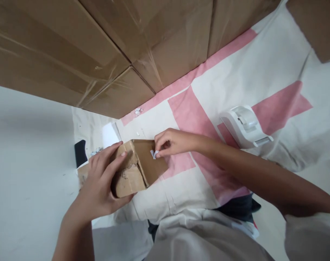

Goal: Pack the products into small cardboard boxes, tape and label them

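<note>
A small brown cardboard box (129,180) is tilted in front of me, its corner scuffed and worn. My left hand (101,179) is wrapped round its left end, thumb and fingers gripping opposite sides. On the box's right-hand face, my right hand (168,142) pinches a small white sticker (154,154) between thumb and fingertips. Part of the sticker lies against the cardboard and part curls up towards my fingers. What is printed on it is too small to read.
Large taped cartons (167,40) form a wall at the back. A white tape dispenser (245,125) stands on the pink-and-white cloth (200,116) to the right. White paper (110,134) and a black object (80,153) lie at the left, beside a pale wall (26,174). Crumpled scraps (138,111) lie near the cartons.
</note>
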### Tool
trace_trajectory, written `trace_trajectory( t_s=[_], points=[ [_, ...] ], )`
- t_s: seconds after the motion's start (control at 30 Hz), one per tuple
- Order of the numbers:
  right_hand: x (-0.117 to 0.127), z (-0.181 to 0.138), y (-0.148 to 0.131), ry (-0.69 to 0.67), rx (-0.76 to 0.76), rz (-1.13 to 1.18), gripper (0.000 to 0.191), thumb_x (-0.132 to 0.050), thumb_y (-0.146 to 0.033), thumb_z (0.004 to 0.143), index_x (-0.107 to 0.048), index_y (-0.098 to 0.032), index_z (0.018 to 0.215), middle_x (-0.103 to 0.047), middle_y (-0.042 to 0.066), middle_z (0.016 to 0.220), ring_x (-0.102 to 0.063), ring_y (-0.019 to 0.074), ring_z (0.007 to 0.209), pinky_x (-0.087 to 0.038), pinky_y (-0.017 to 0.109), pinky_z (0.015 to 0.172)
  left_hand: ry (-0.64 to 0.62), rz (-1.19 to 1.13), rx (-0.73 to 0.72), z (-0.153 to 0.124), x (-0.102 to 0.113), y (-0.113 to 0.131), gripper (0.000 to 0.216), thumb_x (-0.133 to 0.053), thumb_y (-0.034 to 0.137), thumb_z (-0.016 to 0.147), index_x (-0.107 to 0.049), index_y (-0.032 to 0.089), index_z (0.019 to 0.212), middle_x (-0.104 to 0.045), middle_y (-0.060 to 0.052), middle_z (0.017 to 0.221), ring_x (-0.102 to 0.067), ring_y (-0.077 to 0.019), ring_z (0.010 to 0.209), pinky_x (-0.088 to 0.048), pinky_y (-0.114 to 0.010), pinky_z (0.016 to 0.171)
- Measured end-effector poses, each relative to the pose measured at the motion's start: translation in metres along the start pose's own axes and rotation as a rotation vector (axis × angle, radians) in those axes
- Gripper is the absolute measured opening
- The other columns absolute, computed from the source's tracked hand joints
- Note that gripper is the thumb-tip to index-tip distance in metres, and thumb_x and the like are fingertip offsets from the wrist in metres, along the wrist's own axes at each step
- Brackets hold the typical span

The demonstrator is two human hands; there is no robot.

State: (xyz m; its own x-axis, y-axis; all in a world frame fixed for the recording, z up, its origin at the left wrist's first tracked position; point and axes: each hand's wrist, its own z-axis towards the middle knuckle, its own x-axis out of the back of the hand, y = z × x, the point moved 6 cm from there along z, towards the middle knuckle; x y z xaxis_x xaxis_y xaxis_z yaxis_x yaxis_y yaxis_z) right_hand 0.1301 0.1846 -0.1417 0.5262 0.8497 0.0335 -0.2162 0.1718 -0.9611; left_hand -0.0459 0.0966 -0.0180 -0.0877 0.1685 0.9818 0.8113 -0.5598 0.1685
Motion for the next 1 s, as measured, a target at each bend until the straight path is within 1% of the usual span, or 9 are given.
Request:
trace_trajectory(
  t_s=[0.13,0.27,0.4,0.6,0.73,0.8,0.9,1.0],
  points=[
    [-0.0010,0.0010,0.0017,0.001,-0.011,-0.037,0.010,-0.074,-0.023,0.088,-0.077,-0.015,0.084,-0.067,0.002,0.083,-0.056,0.0094,0.068,-0.041,0.023,0.066,0.005,0.006,-0.003,-0.0009,-0.0011,0.0002,0.103,-0.077,0.040,0.081,-0.018,0.032,0.165,-0.032,-0.020,0.163,-0.038,-0.0453,0.148,-0.034,-0.066,0.115],
    [-0.0025,0.0020,0.0017,-0.004,-0.022,-0.055,0.012,-0.073,-0.025,0.088,-0.075,-0.016,0.081,-0.066,0.001,0.083,-0.055,0.0095,0.068,-0.040,0.023,0.066,-0.001,0.016,-0.018,-0.0003,-0.0014,0.0023,0.102,-0.076,0.039,0.081,-0.018,0.032,0.165,-0.030,-0.020,0.165,-0.037,-0.0458,0.148,-0.034,-0.067,0.114],
    [-0.0035,0.0029,0.0022,-0.008,-0.056,-0.076,0.015,-0.073,-0.028,0.088,-0.072,-0.016,0.079,-0.064,0.000,0.081,-0.054,0.0093,0.066,-0.038,0.024,0.064,-0.005,-0.005,-0.003,-0.0005,-0.0019,0.0015,0.099,-0.073,0.038,0.083,-0.017,0.034,0.165,-0.028,-0.018,0.166,-0.035,-0.0463,0.149,-0.032,-0.068,0.115],
    [-0.0049,0.0058,0.0040,-0.034,-0.080,-0.061,0.019,-0.074,-0.030,0.088,-0.069,-0.016,0.075,-0.062,-0.002,0.078,-0.053,0.0099,0.067,-0.036,0.024,0.064,-0.012,0.003,-0.021,-0.0009,-0.0035,0.0004,0.103,-0.074,0.039,0.080,-0.016,0.037,0.165,-0.027,-0.016,0.165,-0.035,-0.0478,0.147,-0.035,-0.071,0.112],
    [-0.0031,0.0054,0.0041,-0.040,-0.083,-0.066,0.020,-0.073,-0.031,0.088,-0.068,-0.016,0.075,-0.061,-0.002,0.077,-0.051,0.0098,0.067,-0.035,0.024,0.064,-0.022,-0.017,0.004,-0.0010,-0.0039,0.0005,0.101,-0.071,0.037,0.081,-0.014,0.041,0.165,-0.024,-0.013,0.166,-0.032,-0.0479,0.149,-0.033,-0.072,0.113],
    [-0.0033,0.0046,0.0040,-0.058,-0.088,-0.060,0.020,-0.071,-0.031,0.089,-0.068,-0.016,0.077,-0.061,-0.002,0.077,-0.051,0.0098,0.067,-0.035,0.024,0.064,-0.011,-0.018,0.002,-0.0011,-0.0034,0.0010,0.102,-0.071,0.038,0.081,-0.014,0.041,0.165,-0.025,-0.013,0.166,-0.033,-0.0474,0.149,-0.033,-0.073,0.113],
    [-0.0051,0.0042,0.0038,-0.081,-0.113,-0.059,0.019,-0.065,-0.029,0.092,-0.067,-0.016,0.078,-0.062,-0.002,0.077,-0.051,0.0094,0.066,-0.034,0.025,0.064,-0.001,-0.023,0.003,-0.0012,-0.0035,0.0011,0.104,-0.073,0.041,0.080,-0.014,0.043,0.165,-0.026,-0.011,0.166,-0.035,-0.0464,0.148,-0.034,-0.072,0.113],
    [-0.0066,0.0055,0.0014,-0.070,-0.114,-0.105,0.019,-0.063,-0.026,0.091,-0.063,-0.016,0.074,-0.061,-0.003,0.074,-0.049,0.0092,0.066,-0.033,0.025,0.064,-0.006,-0.035,0.010,-0.0008,-0.0039,0.0017,0.103,-0.074,0.040,0.079,-0.016,0.043,0.164,-0.025,-0.011,0.166,-0.034,-0.0481,0.148,-0.034,-0.073,0.113]
  ],
)
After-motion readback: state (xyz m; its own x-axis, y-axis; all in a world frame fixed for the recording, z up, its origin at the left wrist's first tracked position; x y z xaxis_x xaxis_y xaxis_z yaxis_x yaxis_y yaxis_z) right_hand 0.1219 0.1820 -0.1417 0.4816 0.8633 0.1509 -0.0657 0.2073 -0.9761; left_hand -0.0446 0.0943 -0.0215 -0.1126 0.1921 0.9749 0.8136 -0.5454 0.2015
